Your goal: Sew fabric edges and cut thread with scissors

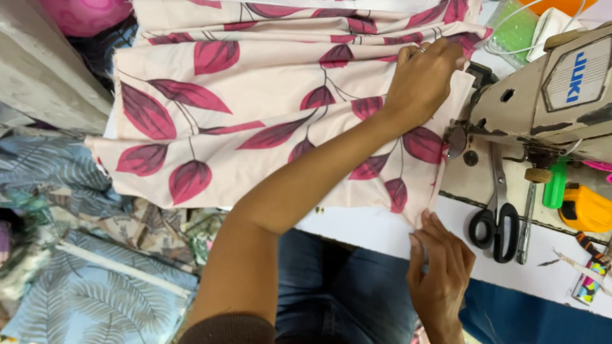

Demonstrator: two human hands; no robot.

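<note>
A cream fabric [268, 95] printed with dark red leaves lies spread over the white sewing table [370, 226]. My left hand [424, 79] reaches across it and pinches the far part of its right edge, close to the sewing machine [554, 95]. At the table's front my right hand [440, 264] grips the near corner of that same edge. The edge runs straight between the two hands, just left of the machine's needle area.
Black-handled scissors [497, 220] lie on the machine bed right of the fabric, beside a green tool [556, 185] and a yellow tape measure [585, 209]. Blue leaf-print fabrics [83, 280] are piled at the left. A grey surface [44, 70] stands at the upper left.
</note>
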